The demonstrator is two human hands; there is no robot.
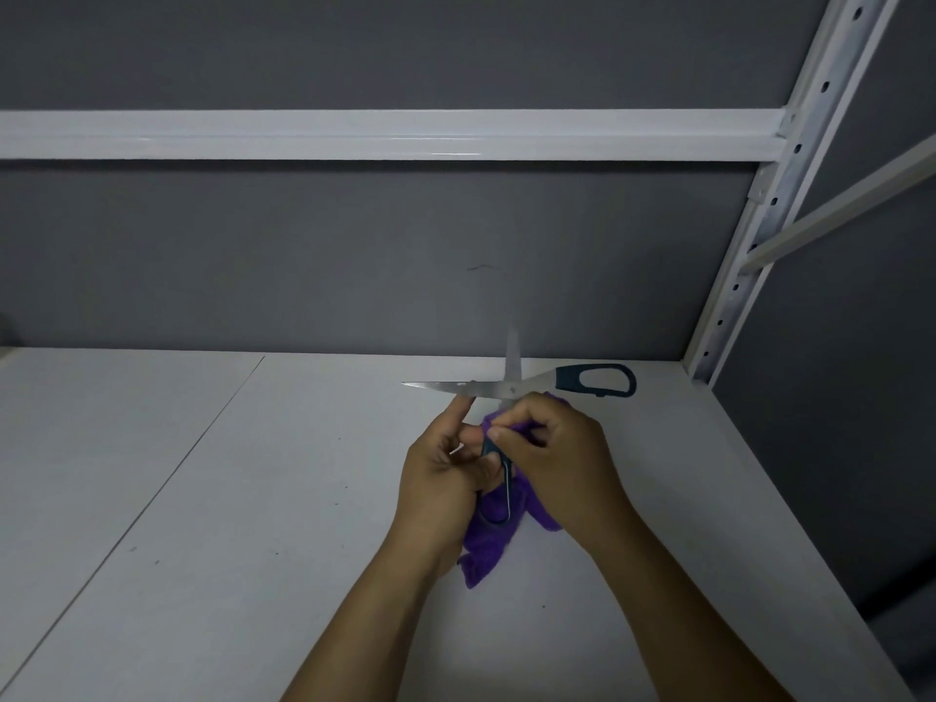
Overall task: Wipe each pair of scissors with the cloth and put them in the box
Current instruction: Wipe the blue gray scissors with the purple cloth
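A matt white surface [202,499] with a seam running diagonally across its left part carries the work, and a plain grey wall [354,255] stands behind it. Just right of centre, the left hand [440,478] holds a pair of steel-bladed scissors [511,390] with dark blue-grey plastic handles. Its index finger is stretched up to touch the underside of the blade pointing left, and its other fingers are curled at the lower handle. The scissors are held above the surface, opened wide into a cross: one blade points left, one away toward the wall, one handle right, one toward the person. A crumpled purple fleecy cloth [486,549] hangs beneath both hands. The right hand [552,458] pinches this cloth against the scissors just below the pivot. At far right rises a perforated white metal upright [770,205], joined to a horizontal white rail [354,134].
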